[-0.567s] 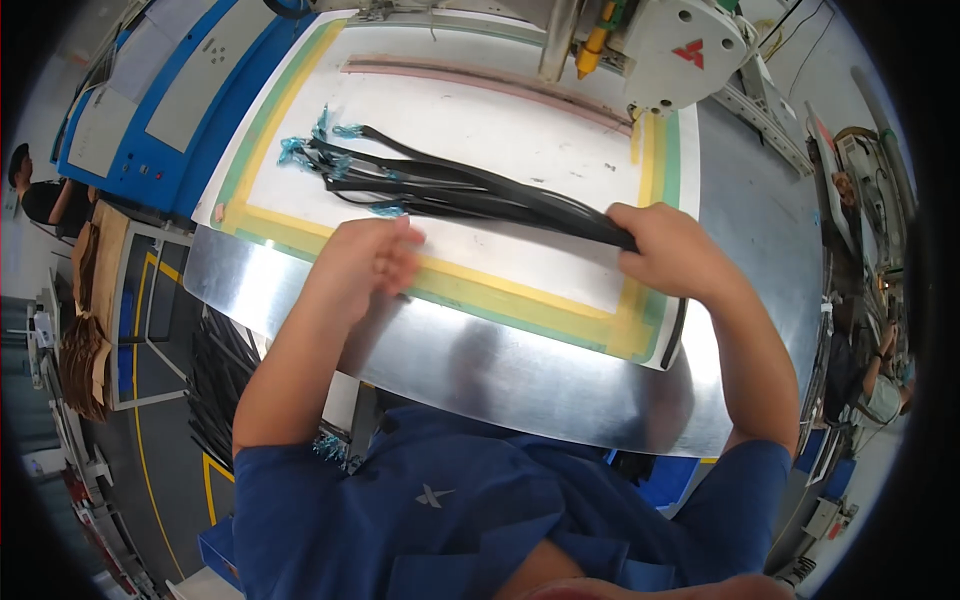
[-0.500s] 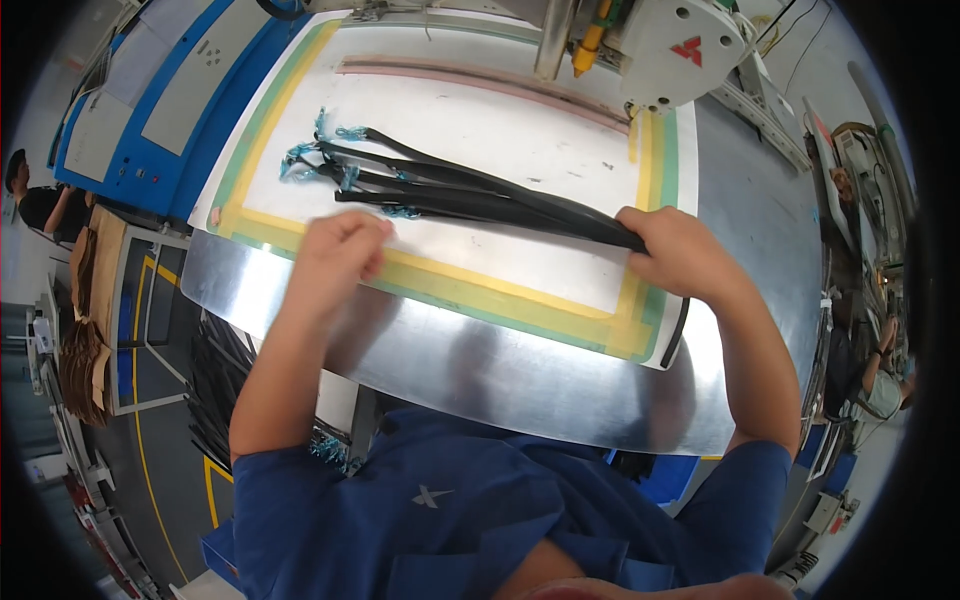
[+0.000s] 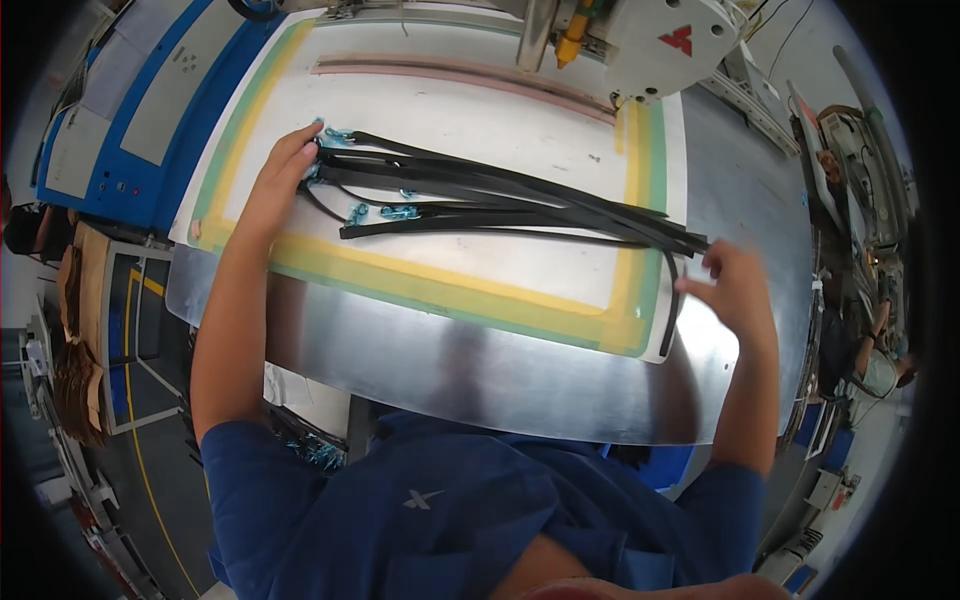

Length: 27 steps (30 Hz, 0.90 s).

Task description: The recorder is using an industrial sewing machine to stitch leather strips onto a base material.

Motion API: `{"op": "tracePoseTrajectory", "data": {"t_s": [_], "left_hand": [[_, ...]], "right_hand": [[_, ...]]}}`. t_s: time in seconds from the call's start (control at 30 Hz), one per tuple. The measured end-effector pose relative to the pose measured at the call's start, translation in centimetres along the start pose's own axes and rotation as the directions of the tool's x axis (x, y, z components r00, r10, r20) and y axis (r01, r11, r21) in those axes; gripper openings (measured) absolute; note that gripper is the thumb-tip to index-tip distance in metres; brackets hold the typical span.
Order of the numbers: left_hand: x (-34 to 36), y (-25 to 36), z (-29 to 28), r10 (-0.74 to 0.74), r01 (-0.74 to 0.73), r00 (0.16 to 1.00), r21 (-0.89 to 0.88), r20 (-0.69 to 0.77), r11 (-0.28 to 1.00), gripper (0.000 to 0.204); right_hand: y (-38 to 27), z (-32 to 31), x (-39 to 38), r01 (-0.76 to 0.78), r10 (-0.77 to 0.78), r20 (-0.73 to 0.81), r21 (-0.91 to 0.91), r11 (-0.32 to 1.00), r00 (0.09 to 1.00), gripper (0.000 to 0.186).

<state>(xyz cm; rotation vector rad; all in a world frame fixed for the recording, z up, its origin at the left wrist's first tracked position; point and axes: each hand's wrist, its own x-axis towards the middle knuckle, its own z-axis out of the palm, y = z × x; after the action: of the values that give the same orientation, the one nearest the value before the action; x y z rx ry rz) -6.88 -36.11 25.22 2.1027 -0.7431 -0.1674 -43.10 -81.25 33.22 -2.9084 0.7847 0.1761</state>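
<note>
Several long black straps [image 3: 500, 185] lie in a loosely fanned bundle on a white sheet [image 3: 480, 270]. Shiny teal pieces [image 3: 400, 212] cling to their left ends, though what these are I cannot make out. My left hand [image 3: 277, 185] rests against those left ends, its fingers stretched out and hiding some of the teal. At the other end, my right hand [image 3: 738, 285] is slightly blurred, with thumb and fingers apart just beside the strap tips. Nothing shows between them.
Yellow and green tape [image 3: 440, 295] frames the sheet on a shiny metal table [image 3: 450, 350]. A machine head [image 3: 665, 45] with a yellow nozzle [image 3: 573, 40] hangs over the far side. A reddish strip [image 3: 460, 75] lies farther back. A blue machine [image 3: 150, 140] stands left; people are at both sides.
My right hand has let go of the straps and moved right. My left hand has moved up and left to their teal ends. The bundle has spread out on the sheet.
</note>
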Motion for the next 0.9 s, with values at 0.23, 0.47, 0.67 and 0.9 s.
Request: {"op": "tracePoseTrajectory", "data": {"t_s": [0.23,0.47,0.67,0.9], "left_hand": [[-0.4,1.2,1.7,-0.077,0.100,0.993,-0.301,0.090,0.948,0.064],[-0.2,4.2,4.7,0.045,0.059,0.983,-0.534,0.178,0.843,0.066],[1.4,7.7,6.3,0.298,-0.359,0.932,0.407,0.206,0.840,0.063],[0.6,14.8,12.0,0.238,-0.627,0.687,0.395,0.687,0.671,0.136]], "right_hand": [[1.3,2.0,-5.2,-0.083,0.049,0.224,0.144,0.986,0.973,0.028],[2.5,1.8,-2.7,0.010,-0.029,-0.272,-0.069,0.998,0.962,0.008],[6.1,1.0,3.5,0.074,-0.074,-0.274,-0.009,0.997,0.959,0.023],[11.8,4.4,9.1,-0.180,0.318,-0.247,0.455,0.872,0.915,0.042]]}}
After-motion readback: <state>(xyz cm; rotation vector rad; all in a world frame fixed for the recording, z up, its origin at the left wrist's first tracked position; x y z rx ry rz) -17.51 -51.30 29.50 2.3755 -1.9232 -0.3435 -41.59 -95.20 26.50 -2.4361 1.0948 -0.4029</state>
